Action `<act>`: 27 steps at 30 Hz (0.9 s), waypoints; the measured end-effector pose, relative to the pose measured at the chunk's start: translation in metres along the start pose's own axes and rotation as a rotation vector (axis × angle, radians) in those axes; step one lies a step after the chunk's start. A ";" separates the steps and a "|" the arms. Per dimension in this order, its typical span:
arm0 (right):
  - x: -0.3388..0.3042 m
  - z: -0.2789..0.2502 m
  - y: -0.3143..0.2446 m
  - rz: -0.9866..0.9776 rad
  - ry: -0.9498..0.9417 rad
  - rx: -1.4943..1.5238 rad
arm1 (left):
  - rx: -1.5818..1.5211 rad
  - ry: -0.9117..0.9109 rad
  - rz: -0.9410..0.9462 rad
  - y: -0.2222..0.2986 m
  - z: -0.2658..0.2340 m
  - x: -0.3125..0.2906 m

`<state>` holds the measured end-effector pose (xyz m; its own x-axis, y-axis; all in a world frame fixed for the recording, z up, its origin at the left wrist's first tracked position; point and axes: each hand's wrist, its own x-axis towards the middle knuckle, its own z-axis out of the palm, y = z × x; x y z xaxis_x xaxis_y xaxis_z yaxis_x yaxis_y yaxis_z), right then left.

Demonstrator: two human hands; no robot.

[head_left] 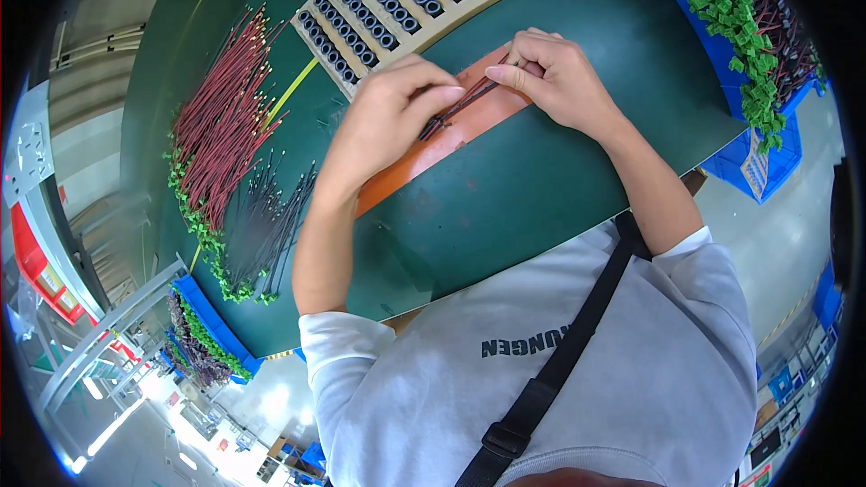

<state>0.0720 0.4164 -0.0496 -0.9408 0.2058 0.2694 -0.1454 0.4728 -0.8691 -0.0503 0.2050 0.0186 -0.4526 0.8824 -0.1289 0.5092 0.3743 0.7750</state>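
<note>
Thin dark red and black wires (473,98) stretch between my two hands above an orange strip (417,169) on the green table. My right hand (561,83) is closed, with thumb and fingers pinching the wires' far right end. On the other side my left hand (390,115) is also closed, thumb and forefinger pinched together at the wires. Below those fingertips sits a small black piece (432,129) at the wires' lower left end. The left fingers partly cover the wires, so their exact hold is hidden.
A wooden rack (442,13) with rows of black ring-shaped parts stands beyond my hands. Left lie a pile of red wires (221,117) with green ends and a smaller heap of black wires (262,225). Blue bins (710,32) hold green-ended wires at the right; another (215,325) is lower left.
</note>
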 end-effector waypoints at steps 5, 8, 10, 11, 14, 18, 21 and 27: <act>0.000 0.000 0.004 -0.026 0.022 -0.024 | 0.268 0.383 0.052 0.005 0.008 -0.050; -0.001 0.001 -0.005 0.016 0.013 0.034 | 0.419 0.455 0.236 -0.004 0.034 -0.067; 0.000 -0.002 -0.007 0.015 -0.024 -0.025 | 0.446 0.504 0.269 -0.012 0.050 -0.070; 0.000 -0.001 -0.006 0.010 -0.028 -0.028 | 0.517 0.512 0.250 -0.015 0.057 -0.069; -0.004 0.003 -0.002 -0.076 -0.017 -0.129 | 0.604 0.544 0.208 -0.020 0.070 -0.068; -0.006 0.005 0.001 -0.112 -0.008 -0.235 | 0.639 0.564 0.201 -0.020 0.072 -0.065; -0.007 0.004 0.001 -0.107 -0.008 -0.234 | 0.665 0.522 0.169 -0.012 0.074 -0.064; -0.005 0.005 0.004 -0.081 0.018 -0.154 | 0.629 0.587 0.214 -0.021 0.078 -0.062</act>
<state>0.0744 0.4133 -0.0564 -0.9221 0.1762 0.3446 -0.1707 0.6140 -0.7706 0.0244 0.1650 -0.0382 -0.5162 0.7273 0.4524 0.8559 0.4579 0.2403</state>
